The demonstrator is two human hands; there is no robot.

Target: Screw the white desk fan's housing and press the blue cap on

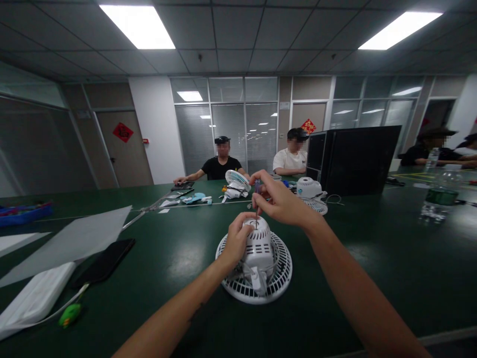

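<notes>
A white electric fan (260, 251) lies grille-down on the green table in front of me, its motor housing facing up. My right hand (278, 199) is closed round the handle of a screwdriver (257, 187), which stands upright with its shaft pointing down into the top of the housing. My left hand (238, 236) grips the left side of the housing near its top, fingers by the screwdriver's shaft. The tip of the screwdriver is too small to make out. A white plug (258, 280) rests against the near side of the fan.
A second white fan (237, 185) and small blue and white parts (197, 198) lie farther back, before a seated person. Another fan (309, 189) stands by a black computer case (354, 161). At right is a water bottle (442, 194); at left, a black phone (106, 261) and white sheet (74, 241).
</notes>
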